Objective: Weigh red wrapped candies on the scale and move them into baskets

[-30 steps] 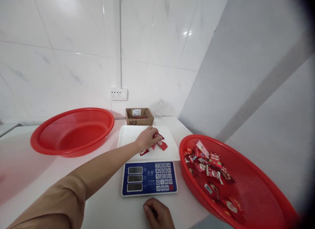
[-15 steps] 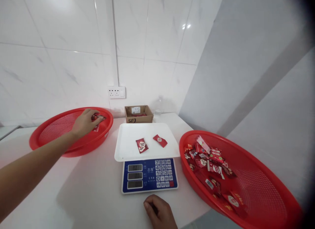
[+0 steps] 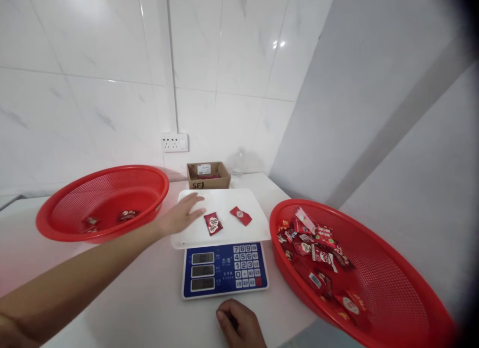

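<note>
My left hand (image 3: pixel 182 216) is over the left part of the white scale pan (image 3: pixel 190 238), fingers spread with nothing in them. Just right of its fingertips a dark red snack packet (image 3: pixel 213 224) lies on the pan, and a smaller red packet (image 3: pixel 240 215) lies further right. Below the pan is the scale's blue panel (image 3: pixel 224 279) with keys and three displays. In front of the scale my right hand (image 3: pixel 241 323) rests on the table, curled into a loose fist; nothing shows in it. In the left red basket (image 3: pixel 105 181) lie a few packets (image 3: pixel 128 216).
At the right, a tilted red basket (image 3: pixel 392 268) holds many red and pink packets (image 3: pixel 322 253). A small cardboard box (image 3: pixel 208 182) stands behind the scale, beside a clear bottle (image 3: pixel 238 162). The tiled wall with a socket (image 3: pixel 174 142) closes off the back.
My left hand has let go of packets in the left basket and moved right, to the scale pan. My right hand stays curled in place. The view has shifted slightly.
</note>
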`<state>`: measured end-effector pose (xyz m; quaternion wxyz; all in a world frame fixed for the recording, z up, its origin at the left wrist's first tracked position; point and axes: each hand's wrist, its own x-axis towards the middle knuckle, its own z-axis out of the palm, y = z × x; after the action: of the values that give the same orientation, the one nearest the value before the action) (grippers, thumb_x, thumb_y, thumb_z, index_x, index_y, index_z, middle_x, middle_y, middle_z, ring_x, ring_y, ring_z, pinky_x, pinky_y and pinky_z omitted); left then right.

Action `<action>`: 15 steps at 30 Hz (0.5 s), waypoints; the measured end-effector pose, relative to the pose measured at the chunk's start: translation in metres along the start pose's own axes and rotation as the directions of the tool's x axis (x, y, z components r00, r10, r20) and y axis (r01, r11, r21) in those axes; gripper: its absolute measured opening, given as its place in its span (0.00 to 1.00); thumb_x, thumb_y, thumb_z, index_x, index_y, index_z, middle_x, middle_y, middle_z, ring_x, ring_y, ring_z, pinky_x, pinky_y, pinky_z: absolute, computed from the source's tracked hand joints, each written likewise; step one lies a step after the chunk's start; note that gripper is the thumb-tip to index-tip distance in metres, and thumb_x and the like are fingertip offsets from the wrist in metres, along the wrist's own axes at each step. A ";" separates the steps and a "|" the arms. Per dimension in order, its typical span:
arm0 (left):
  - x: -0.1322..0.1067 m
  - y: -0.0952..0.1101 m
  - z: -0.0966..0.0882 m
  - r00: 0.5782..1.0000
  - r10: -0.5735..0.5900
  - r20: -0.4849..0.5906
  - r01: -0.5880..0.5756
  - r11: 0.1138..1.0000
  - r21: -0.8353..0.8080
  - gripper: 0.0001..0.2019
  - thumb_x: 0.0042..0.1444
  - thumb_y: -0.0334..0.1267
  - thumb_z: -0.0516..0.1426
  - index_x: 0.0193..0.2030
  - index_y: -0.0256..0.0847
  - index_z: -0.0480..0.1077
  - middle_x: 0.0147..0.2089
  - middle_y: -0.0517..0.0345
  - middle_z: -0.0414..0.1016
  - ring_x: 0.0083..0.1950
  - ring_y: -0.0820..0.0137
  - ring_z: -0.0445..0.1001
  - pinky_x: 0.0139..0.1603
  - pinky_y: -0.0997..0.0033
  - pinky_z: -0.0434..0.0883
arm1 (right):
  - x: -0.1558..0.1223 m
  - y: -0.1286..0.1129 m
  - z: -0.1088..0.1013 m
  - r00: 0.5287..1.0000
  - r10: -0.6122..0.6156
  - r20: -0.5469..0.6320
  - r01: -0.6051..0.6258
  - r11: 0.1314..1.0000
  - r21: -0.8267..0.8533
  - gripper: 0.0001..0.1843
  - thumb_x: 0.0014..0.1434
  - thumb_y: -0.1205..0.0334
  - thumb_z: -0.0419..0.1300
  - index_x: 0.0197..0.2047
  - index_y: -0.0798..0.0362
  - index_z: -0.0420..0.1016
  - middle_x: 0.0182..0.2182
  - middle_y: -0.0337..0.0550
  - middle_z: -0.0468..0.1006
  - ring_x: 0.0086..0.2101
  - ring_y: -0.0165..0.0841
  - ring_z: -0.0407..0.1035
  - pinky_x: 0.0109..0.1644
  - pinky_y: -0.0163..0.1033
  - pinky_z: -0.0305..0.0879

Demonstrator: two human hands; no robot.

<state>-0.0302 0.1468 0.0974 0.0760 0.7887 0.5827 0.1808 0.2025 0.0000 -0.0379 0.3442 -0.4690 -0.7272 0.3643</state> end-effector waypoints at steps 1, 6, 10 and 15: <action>0.006 0.014 0.012 0.998 0.046 0.041 -0.045 0.999 -0.015 0.27 0.59 0.55 0.42 0.60 0.43 0.58 0.66 0.49 0.54 0.66 0.63 0.54 0.62 0.63 0.58 | 0.000 0.000 0.000 1.000 -0.002 -0.001 0.002 1.000 -0.003 0.14 0.58 0.56 0.50 0.26 0.53 0.70 0.22 0.40 0.72 0.25 0.29 0.65 0.29 0.30 0.58; 0.040 0.068 0.058 0.968 0.201 0.153 -0.198 0.980 -0.034 0.31 0.56 0.56 0.47 0.62 0.42 0.55 0.67 0.44 0.50 0.68 0.54 0.47 0.62 0.52 0.53 | 0.000 0.003 0.001 1.000 -0.027 -0.015 0.027 0.999 -0.036 0.15 0.58 0.55 0.51 0.26 0.53 0.71 0.22 0.40 0.73 0.24 0.29 0.66 0.28 0.30 0.58; 0.065 0.098 0.072 0.938 0.310 0.153 -0.310 0.950 -0.021 0.22 0.55 0.52 0.52 0.53 0.45 0.64 0.59 0.48 0.63 0.62 0.56 0.58 0.59 0.55 0.58 | 0.000 0.006 0.003 0.999 -0.025 -0.031 0.023 0.998 -0.059 0.17 0.58 0.52 0.51 0.26 0.53 0.72 0.21 0.39 0.73 0.23 0.29 0.66 0.26 0.29 0.58; 0.074 0.110 0.075 0.934 0.343 0.097 -0.348 0.937 0.035 0.12 0.57 0.45 0.51 0.38 0.39 0.69 0.43 0.48 0.70 0.48 0.61 0.67 0.47 0.60 0.65 | -0.001 0.007 0.004 0.997 -0.011 -0.076 0.006 0.998 -0.066 0.19 0.58 0.49 0.51 0.26 0.52 0.73 0.21 0.40 0.73 0.23 0.29 0.66 0.27 0.30 0.60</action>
<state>0.1152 0.1895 0.0795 0.0485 0.8877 0.4357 0.1407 0.2023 0.0001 -0.0464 0.3577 -0.4906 -0.7271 0.3205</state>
